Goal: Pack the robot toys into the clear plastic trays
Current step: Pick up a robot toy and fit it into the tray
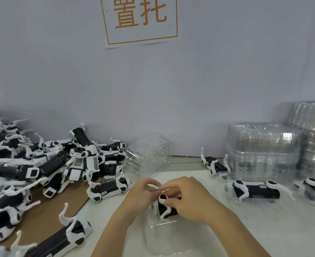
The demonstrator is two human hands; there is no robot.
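Item: robot toy (165, 207) | my right hand (190, 198) grips its body, left hand (143, 191) pinches a leg | clear tray (164, 236) beneath | advice: fold legs flat, seat squarely, press gently.

Robot toys (41, 169): black bodies with white legs and white joint caps marked by black discs; several carry white labels printed with fine black code. Trays (262, 149): clear, colourless, with pale glints. Cardboard (47, 210) under the toys: plain brown. Wall (208, 80): pale grey-blue. Sign (140, 19): white, with orange border and orange characters.
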